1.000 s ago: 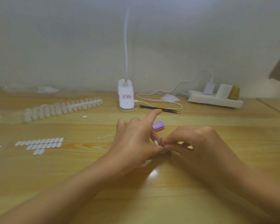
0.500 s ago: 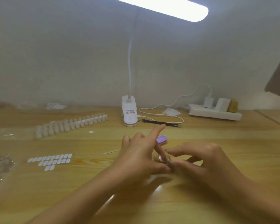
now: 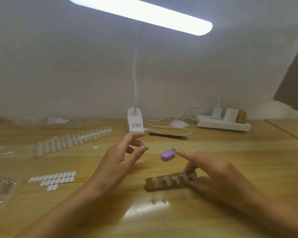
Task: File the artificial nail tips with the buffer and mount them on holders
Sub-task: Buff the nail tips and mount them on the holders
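Strip: a short holder strip (image 3: pixel 169 183) lies on the table (image 3: pixel 248 152) just on the person's side of the buffer (image 3: pixel 167 155), with several pale nail tips (image 3: pixel 165 180) seated along it.
Right hand: the right hand (image 3: pixel 213 179) grips the strip's end to the right of the buffer. Its forefinger is stretched out to the buffer's right end; touching or just short of it, I cannot tell.
Buffer: small, purple, flat on the table, in nobody's grip.
Left hand: the left hand (image 3: pixel 117 162) hangs just left of the buffer, fingers loosely curled and apart. Nothing shows between them, though the spot is blurred.
Done, as I judge it: one short strip is filled or nearly so.
Whether those tips are filed: too small to tell.
Left to do, as I judge it: a long row of white holders (image 3: pixel 72 140) waits well left of the buffer and beyond it. Whether it carries tips is unclear.
Tabs: adhesive tabs (image 3: pixel 52 179) lie in rows well left of the buffer and nearer the person, which suggests much mounting remains.
Likely step in hand: reaching for the buffer to file.
Beyond the buffer: black tweezers (image 3: pixel 169 135), lamp base (image 3: pixel 135 125), power strip (image 3: pixel 224 125) to the right.
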### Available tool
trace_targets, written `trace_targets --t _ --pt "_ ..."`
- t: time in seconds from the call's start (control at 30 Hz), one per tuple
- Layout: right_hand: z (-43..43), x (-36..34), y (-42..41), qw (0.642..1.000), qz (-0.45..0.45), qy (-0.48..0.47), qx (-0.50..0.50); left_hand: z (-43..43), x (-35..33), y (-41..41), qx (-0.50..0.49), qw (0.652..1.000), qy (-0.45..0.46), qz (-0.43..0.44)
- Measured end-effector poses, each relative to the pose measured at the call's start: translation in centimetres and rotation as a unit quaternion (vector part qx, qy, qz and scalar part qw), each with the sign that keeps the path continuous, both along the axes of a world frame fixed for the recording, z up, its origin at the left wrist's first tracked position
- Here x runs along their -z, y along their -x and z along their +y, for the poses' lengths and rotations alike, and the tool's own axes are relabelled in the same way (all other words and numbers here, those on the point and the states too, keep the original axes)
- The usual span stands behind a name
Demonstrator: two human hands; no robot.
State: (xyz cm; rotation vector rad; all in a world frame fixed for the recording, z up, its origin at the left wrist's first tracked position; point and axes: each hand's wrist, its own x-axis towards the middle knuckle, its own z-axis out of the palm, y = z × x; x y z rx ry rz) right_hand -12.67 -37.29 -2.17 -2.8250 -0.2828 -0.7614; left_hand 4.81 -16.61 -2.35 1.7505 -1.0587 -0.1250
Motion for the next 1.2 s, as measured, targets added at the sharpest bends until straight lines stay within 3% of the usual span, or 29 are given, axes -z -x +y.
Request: trace_targets --t 0.07,0.2,0.33,0.47,0.67,0.9,1.2 --pt "-2.5 -0.2 2.1 0.998 -0.029 0.008 0.052 -0.2 0.4 0.4 0.004 1.000 0.007 -0.024" --pt "-6.6 -0.3 6.4 0.982 -0.019 -0.068 0.173 -1.4 1.4 1.7 0.009 0.996 -0.014 -0.085" --pt "-6.3 0.1 5.8 0.983 0.017 -0.131 0.128 -2.1 1.8 2.1 0.046 0.991 -0.065 -0.109" --pt "-4.5 0.2 2.8 0.991 0.024 -0.118 0.061 -1.6 2.0 3.1 0.063 0.978 -0.127 -0.156" --pt "-2.7 1.0 0.7 0.989 0.024 -0.148 -0.014 -1.2 1.9 3.2 0.016 0.982 -0.105 -0.156" --pt "-2.4 1.6 1.1 0.979 -0.006 -0.201 -0.015 -0.7 2.0 3.1 0.016 0.990 -0.083 -0.110" --pt "-2.4 1.8 1.2 0.981 0.006 -0.196 -0.011 -0.9 1.8 3.2 0.017 0.990 -0.095 -0.099"
